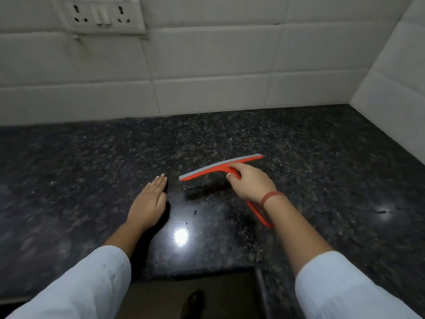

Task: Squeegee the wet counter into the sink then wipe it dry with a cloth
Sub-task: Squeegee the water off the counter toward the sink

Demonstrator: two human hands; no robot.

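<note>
counter (322, 157) was dark speckled granite, with water droplets near centre | tiled wall (207, 65) stood behind it; socket plate (99, 14) upper left | left hand (148, 201) lay flat and empty, fingers extended | right hand (250, 181) clenched the orange squeegee (213, 169) handle; grey blade angled over mid-counter; contact unclear

I see a white tiled wall (207, 65) running along the back, its grout lines faint grey. A second tiled wall (395, 84) meets it at the right corner. High on the left sits a white socket panel (99, 14) with two outlets and a switch between them. At the bottom, a dark shoe (193, 302) shows on a brownish floor (218, 293).
</note>
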